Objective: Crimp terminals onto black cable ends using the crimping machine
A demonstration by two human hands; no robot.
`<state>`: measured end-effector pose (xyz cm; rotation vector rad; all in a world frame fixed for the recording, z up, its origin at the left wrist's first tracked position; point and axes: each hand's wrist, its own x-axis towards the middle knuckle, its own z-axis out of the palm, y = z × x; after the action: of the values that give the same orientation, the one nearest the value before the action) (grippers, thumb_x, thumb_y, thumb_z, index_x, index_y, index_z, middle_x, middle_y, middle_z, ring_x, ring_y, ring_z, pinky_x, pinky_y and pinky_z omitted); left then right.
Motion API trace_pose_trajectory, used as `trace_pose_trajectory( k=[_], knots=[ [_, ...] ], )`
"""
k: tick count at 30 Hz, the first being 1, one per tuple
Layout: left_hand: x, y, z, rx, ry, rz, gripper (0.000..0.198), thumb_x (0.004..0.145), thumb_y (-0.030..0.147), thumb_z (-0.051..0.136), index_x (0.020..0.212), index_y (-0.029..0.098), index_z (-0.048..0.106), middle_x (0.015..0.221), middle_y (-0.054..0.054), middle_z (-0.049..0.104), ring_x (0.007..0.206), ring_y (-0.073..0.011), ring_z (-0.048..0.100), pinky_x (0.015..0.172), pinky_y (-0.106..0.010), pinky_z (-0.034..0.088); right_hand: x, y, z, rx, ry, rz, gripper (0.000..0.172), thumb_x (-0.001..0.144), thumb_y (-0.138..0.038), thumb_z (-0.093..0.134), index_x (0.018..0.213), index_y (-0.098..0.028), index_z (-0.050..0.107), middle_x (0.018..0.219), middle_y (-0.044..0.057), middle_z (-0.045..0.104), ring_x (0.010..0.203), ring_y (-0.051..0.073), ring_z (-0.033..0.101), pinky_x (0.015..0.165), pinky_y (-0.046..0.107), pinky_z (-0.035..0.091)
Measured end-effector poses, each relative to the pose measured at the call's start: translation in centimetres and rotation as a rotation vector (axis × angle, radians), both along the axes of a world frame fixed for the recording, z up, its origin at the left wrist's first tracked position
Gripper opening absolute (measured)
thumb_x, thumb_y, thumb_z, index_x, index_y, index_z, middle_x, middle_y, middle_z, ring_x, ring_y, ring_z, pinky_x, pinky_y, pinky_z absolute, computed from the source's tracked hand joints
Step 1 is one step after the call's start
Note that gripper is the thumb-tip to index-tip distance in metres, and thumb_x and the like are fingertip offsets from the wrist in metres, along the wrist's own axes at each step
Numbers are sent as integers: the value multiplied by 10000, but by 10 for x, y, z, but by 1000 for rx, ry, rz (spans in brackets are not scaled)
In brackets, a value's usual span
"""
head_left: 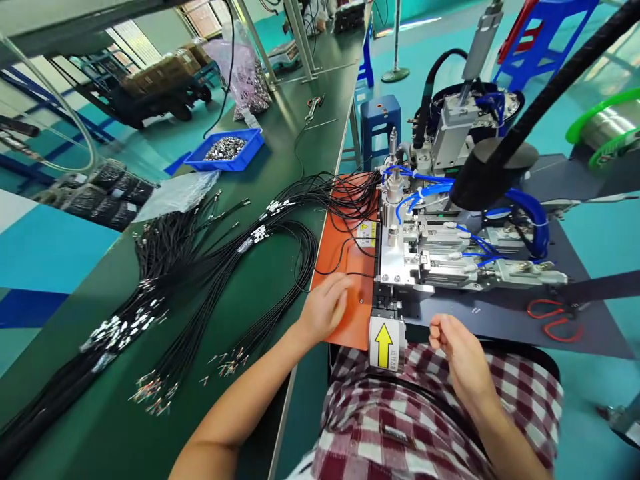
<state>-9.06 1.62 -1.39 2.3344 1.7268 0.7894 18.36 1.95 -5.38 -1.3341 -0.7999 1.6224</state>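
My left hand (327, 308) hovers over the orange mat (345, 267) at the machine's left side. Its fingers are curled together, and a thin black cable runs up to its back edge; whether the fingers grip it is hidden. My right hand (463, 360) is above my lap, right of the yellow arrow label (384, 343), with fingers bent in toward the thumb. Anything inside them is too small or covered to make out. Ahead of both hands stands a metal crimping-type machine (425, 253) with blue air tubes. Black cables (350, 193) lie across the mat against its left side.
Bundles of black cables (225, 260) with white connectors spread over the green table (270, 413). Farther back sits a blue tray (245, 157) of small metal parts. Red-handled scissors (555, 320) lie on the machine's grey base at right. A thick black arm (550, 87) overhangs the machine.
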Motion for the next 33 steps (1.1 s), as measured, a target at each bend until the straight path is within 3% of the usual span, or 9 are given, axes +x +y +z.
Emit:
trace_pose_trajectory(
  k=[4, 8, 13, 17, 21, 25, 28, 31, 33],
  knots=[
    [-44, -46, 7, -39, 273, 487, 174, 902, 251, 484, 1038, 168, 552, 991, -111, 588, 951, -246, 576, 820, -388, 490, 10, -1, 6, 4, -16, -24, 307, 801, -502, 654, 787, -196, 624, 670, -9, 499, 574, 123, 434, 547, 251, 375],
    [-71, -64, 16, -234, 387, 580, 131, 898, 241, 458, 917, 186, 575, 848, -61, 600, 759, -211, 590, 656, -323, 465, 6, 2, 12, 25, -16, 7, 292, 818, -491, 637, 782, -202, 621, 672, -6, 504, 576, 126, 428, 555, 256, 374],
    [-67, -58, 29, -244, 431, 508, 243, 926, 269, 397, 847, 190, 613, 883, -74, 624, 802, -221, 600, 668, -319, 450, -5, 1, 22, 84, -32, 99, 280, 869, -471, 581, 791, -203, 603, 658, -13, 487, 575, 125, 430, 583, 264, 373],
    [-71, -53, 40, -374, 280, 480, 227, 921, 297, 403, 841, 189, 586, 741, -25, 599, 679, -181, 576, 616, -290, 428, -8, -2, 30, 126, -53, 154, 277, 889, -462, 554, 788, -206, 586, 658, -20, 483, 567, 120, 439, 589, 262, 377],
    [-78, -48, 60, -584, -78, 346, 289, 921, 326, 407, 1142, 205, 550, 627, 38, 564, 539, -136, 524, 537, -253, 419, -7, -6, 38, 148, -116, 228, 278, 899, -457, 533, 779, -208, 567, 623, -28, 471, 564, 125, 439, 595, 262, 390],
    [-62, -34, 81, -794, -612, 46, 319, 916, 335, 450, 1111, 173, 644, 917, -99, 710, 812, -197, 670, 701, -315, 540, -18, -11, 46, 177, -188, 360, 249, 910, -429, 512, 783, -217, 549, 615, -26, 483, 569, 135, 455, 556, 256, 395],
    [-34, -19, 76, -622, -666, 32, 342, 876, 307, 554, 1188, 182, 621, 1100, -119, 698, 987, -230, 667, 846, -359, 541, -35, -17, 50, 311, -243, 431, 132, 899, -340, 543, 979, -243, 581, 772, 8, 583, 678, 158, 535, 619, 272, 442],
    [-7, -10, 53, -276, -330, 91, 252, 897, 347, 542, 1028, 192, 691, 956, -81, 731, 865, -186, 680, 803, -309, 538, -48, -25, 51, 424, -197, 470, 408, 846, -260, 610, 1236, -274, 491, 837, 13, 608, 702, 165, 562, 676, 301, 476],
    [2, -9, 37, -132, -116, 75, 246, 915, 354, 517, 969, 192, 693, 840, -57, 720, 744, -151, 657, 718, -266, 523, -49, -27, 49, 369, -124, 424, 442, 820, -257, 640, 1237, -263, 492, 873, 21, 610, 666, 148, 559, 664, 298, 487]
  ],
)
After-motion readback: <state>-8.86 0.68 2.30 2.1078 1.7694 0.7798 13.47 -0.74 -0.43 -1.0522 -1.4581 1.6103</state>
